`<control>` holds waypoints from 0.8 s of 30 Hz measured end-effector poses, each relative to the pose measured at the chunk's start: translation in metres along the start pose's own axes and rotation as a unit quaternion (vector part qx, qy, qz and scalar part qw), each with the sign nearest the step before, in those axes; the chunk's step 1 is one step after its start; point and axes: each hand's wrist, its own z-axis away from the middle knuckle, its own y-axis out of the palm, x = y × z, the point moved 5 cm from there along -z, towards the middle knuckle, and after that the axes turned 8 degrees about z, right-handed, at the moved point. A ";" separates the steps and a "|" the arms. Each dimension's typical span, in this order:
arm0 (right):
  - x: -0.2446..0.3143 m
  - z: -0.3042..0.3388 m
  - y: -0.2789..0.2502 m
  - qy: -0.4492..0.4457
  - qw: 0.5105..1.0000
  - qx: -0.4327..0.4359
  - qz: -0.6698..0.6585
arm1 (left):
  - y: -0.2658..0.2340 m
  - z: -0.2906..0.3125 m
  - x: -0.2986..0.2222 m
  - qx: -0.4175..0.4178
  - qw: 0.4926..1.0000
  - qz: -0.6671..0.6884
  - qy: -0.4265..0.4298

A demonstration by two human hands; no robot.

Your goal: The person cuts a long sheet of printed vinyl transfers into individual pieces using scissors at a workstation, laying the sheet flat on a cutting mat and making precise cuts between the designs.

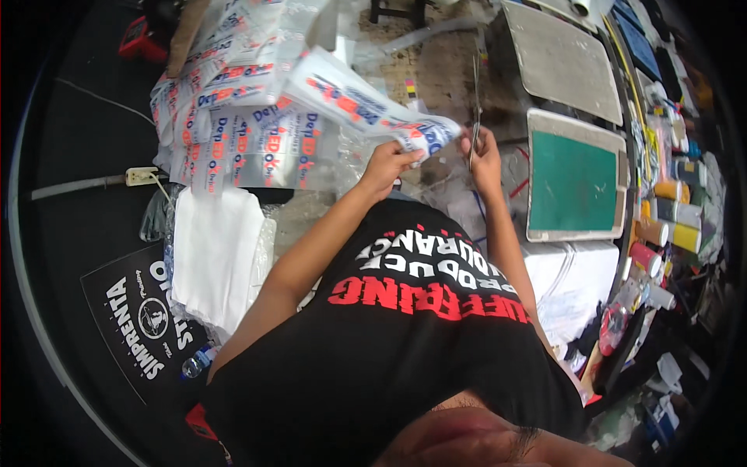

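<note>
My left hand (388,166) is closed on the near edge of a printed film strip (358,103), whitish with blue and orange print. The strip stretches up and left from my fingers, and its right end comes to a folded tip near my right hand. My right hand (484,160) grips a pair of scissors (476,97), its long thin blades pointing away from me. Their handles are mostly hidden by my fingers. To the left, several printed film sheets (241,144) with the same blue and orange print lie overlapped, hanging down in front.
A stack of white sheets (214,249) lies at left, near a white power socket (142,177). At right are a grey board (564,58), a board with a green panel (574,180) and white wrapped stacks (572,284). Several jars and tubs (671,210) crowd the far right.
</note>
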 end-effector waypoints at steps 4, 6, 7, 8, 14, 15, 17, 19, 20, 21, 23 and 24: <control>0.030 0.022 -0.063 0.043 0.997 0.037 0.050 | 0.078 0.002 0.020 0.110 0.972 -0.093 -0.186; 0.047 0.029 -0.090 0.052 0.996 0.044 0.060 | 0.107 -0.004 -0.001 0.130 0.938 -0.220 -0.234; 0.057 0.031 -0.106 0.051 0.997 0.029 0.057 | 0.126 -0.009 -0.009 0.141 0.933 -0.230 -0.238; 0.071 0.032 -0.122 0.021 0.999 0.024 0.015 | 0.145 -0.017 -0.020 0.142 0.912 -0.332 -0.196; 0.140 0.032 -0.206 -0.083 0.991 -0.034 -0.095 | 0.263 -0.042 -0.058 0.256 0.866 -0.424 0.074; 0.149 0.033 -0.224 -0.116 0.986 -0.071 -0.096 | 0.292 -0.038 -0.061 0.301 0.887 -0.344 0.070; 0.168 0.034 -0.250 -0.173 0.969 -0.127 -0.121 | 0.326 -0.047 -0.061 0.357 0.898 -0.253 0.035; 0.188 0.034 -0.272 -0.204 0.957 -0.168 -0.119 | 0.358 -0.048 -0.056 0.383 0.895 -0.228 0.028; 0.199 0.035 -0.286 -0.228 0.947 -0.193 -0.118 | 0.374 -0.050 -0.055 0.392 0.897 -0.200 0.023; 0.209 0.032 -0.297 -0.236 0.950 -0.186 -0.081 | 0.381 -0.058 -0.050 0.436 0.889 -0.117 -0.074; 0.233 0.029 -0.320 -0.267 0.935 -0.219 -0.082 | 0.393 -0.070 -0.020 0.509 0.847 -0.047 -0.148; 0.246 0.026 -0.329 -0.291 0.924 -0.232 -0.084 | 0.396 -0.076 -0.002 0.556 0.802 0.032 -0.218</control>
